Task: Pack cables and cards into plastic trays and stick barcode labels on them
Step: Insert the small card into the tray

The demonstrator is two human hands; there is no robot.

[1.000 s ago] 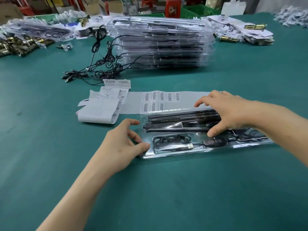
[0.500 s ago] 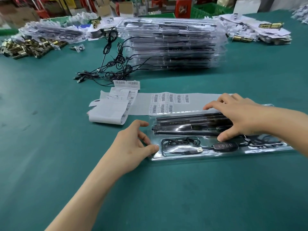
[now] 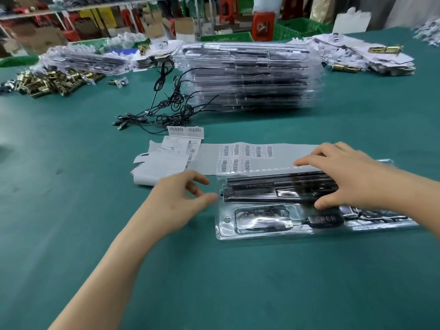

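Table cloth (image 3: 71, 234) in front of me: plain teal-green. Tray (image 3: 220, 232): clear, glossy glare. Strips (image 3: 257, 186) inside: black. Cable (image 3: 259, 214): black, silver plug. Label sheet (image 3: 247, 153): white, black barcode stripes. Hardware pile (image 3: 47, 82): brass-gold. Crates (image 3: 297, 27): green.

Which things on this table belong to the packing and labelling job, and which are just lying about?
Job: clear tray, coiled cable in it, barcode label sheet, loose cables, stack of packed trays, printed paper sheets.
Lying about: brass hardware pile, green crates, cardboard boxes behind.
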